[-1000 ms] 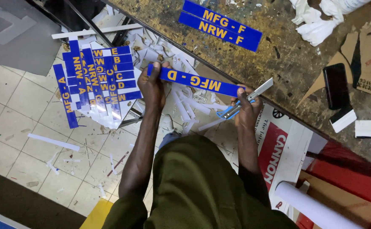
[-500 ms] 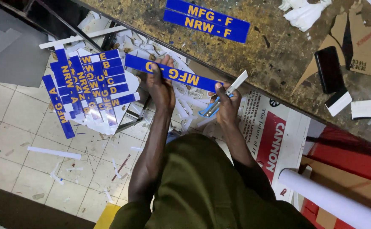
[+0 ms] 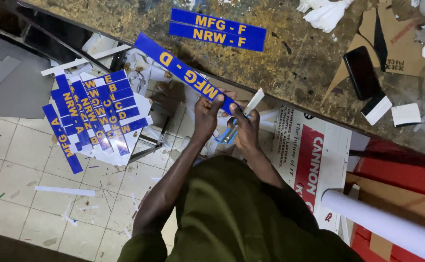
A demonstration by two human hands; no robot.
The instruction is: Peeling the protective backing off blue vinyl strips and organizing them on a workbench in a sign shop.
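A long blue strip with yellow letters [image 3: 181,70] slants up to the left, its near end pinched between both hands. My left hand [image 3: 206,112] grips that end from the left. My right hand [image 3: 244,127] touches the same end with its fingertips and also holds a blue and silver utility knife [image 3: 241,116], whose blade end points up to the right. Both hands hover just off the edge of the worn workbench [image 3: 295,63].
Two more blue lettered strips [image 3: 217,29] lie on the bench. A stack of several like strips [image 3: 96,111] rests on a stand at left. A black phone [image 3: 363,73], cardboard scraps, a white box [image 3: 314,155] and a white roll [image 3: 387,223] are at right.
The blue strip has swung from nearly level to a steep slant. My hands have come together at its near end, the right one bringing the knife with it.
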